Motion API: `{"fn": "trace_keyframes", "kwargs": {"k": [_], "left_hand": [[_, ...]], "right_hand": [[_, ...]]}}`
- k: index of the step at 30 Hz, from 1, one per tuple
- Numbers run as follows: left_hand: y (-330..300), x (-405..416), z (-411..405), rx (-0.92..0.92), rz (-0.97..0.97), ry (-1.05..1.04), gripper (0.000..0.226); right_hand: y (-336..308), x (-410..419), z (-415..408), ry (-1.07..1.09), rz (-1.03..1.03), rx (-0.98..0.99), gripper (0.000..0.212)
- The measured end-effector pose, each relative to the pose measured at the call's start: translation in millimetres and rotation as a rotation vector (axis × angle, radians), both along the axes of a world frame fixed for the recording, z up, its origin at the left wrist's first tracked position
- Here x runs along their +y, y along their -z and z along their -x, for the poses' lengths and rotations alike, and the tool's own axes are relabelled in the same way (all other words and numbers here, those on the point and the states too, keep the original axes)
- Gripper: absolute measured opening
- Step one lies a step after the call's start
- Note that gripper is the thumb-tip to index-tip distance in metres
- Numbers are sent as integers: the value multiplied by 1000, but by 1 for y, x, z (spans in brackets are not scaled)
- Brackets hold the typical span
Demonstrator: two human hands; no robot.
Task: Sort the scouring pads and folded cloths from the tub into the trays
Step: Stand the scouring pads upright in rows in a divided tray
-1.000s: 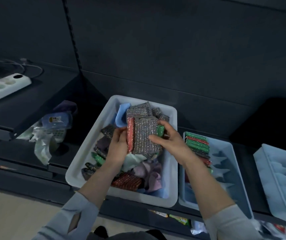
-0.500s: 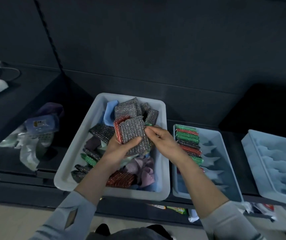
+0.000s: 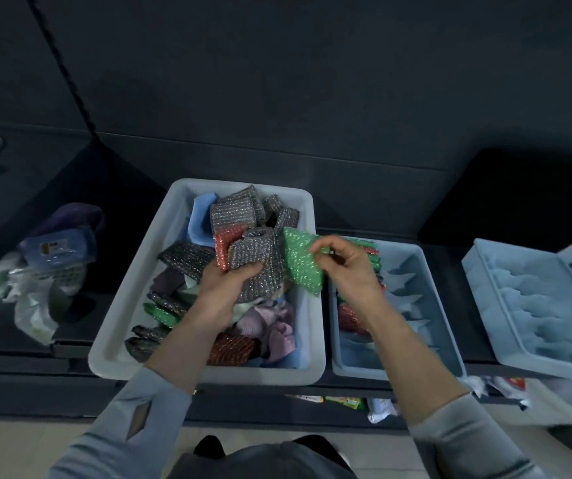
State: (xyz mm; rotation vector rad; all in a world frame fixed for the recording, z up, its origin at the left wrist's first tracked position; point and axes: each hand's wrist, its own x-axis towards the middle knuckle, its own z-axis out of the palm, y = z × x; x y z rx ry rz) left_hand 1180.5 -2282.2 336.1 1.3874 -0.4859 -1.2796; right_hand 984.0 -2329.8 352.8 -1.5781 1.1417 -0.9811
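Observation:
A white tub (image 3: 139, 281) sits in the middle, full of silver, green and red scouring pads and folded purple and blue cloths (image 3: 267, 323). My left hand (image 3: 222, 292) grips a small stack of pads (image 3: 253, 261), silver ones with a red one at the left, above the tub. My right hand (image 3: 346, 264) pinches a green pad (image 3: 300, 261) at the tub's right rim, tilted, beside the stack. Right of the tub a light blue slotted tray (image 3: 426, 295) holds a row of green and red pads at its far left end.
A second light blue slotted tray (image 3: 533, 299) stands tilted at the far right. Plastic bags and a blue package (image 3: 58, 247) lie on the dark shelf to the left. Packets (image 3: 343, 401) show on the lower shelf under the trays. A dark wall closes the back.
My right hand has pulled a green pad out from behind the stack and moved it right toward the tray. My left hand still grips the stack. The view has shifted right.

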Motion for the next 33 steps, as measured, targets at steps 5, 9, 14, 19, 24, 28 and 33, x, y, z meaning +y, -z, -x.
{"fn": "trace_keyframes", "kwargs": {"k": [5,9,14,19,24,28,33], "left_hand": [[1,-1,9,-36,43,-17,29],[-2,-3,21,-62,97,34,38],[0,-5,34,-81,109,72,63],[-4,-4,43,-89,131,74,68],[-8,0,41,-60,168,78,63],[-10,8,39,13,212,145,70],[-12,12,47,88,159,258,103]], "right_hand": [[5,1,51,257,-36,-56,38],[7,12,98,321,-158,-65,24],[18,33,129,137,-86,397,19],[54,36,106,-43,278,908,34],[79,44,91,-55,442,993,52],[53,36,81,165,452,654,30],[9,17,49,125,15,122,32]]}}
